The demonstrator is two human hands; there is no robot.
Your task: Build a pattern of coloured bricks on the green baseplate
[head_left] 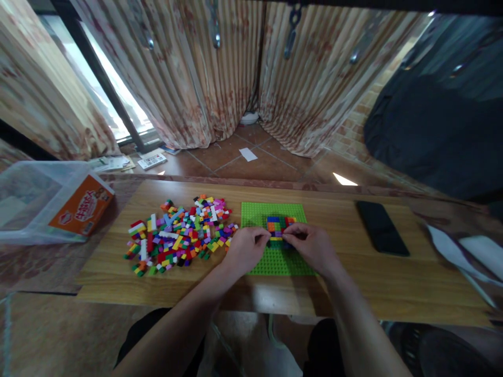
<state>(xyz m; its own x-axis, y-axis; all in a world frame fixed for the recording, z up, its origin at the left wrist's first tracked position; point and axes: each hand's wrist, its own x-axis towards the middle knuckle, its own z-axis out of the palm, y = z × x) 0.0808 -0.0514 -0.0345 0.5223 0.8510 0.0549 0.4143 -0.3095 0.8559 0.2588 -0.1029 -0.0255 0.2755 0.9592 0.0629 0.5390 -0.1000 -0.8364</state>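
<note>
A bright green studded baseplate point(275, 264) lies flat on the wooden table. On its middle sits a low block of multicoloured building bricks point(274, 226), with blue, orange, purple, red and yellow ones showing. My left hand point(247, 250) is closed in a pinch, thumb and forefinger at the left edge of the brick block. From the right, my right hand point(312, 245) pinches with its fingertips against the block and covers part of it. Whatever lies between the fingertips of each hand is too small to make out.
A spread heap of loose bricks point(178, 238) covers the table's left part. On the right lies a black phone point(382, 228). A clear plastic bin point(43, 201) with an orange label stands past the left end. Curtains point(220, 78) hang beyond the table point(338, 293).
</note>
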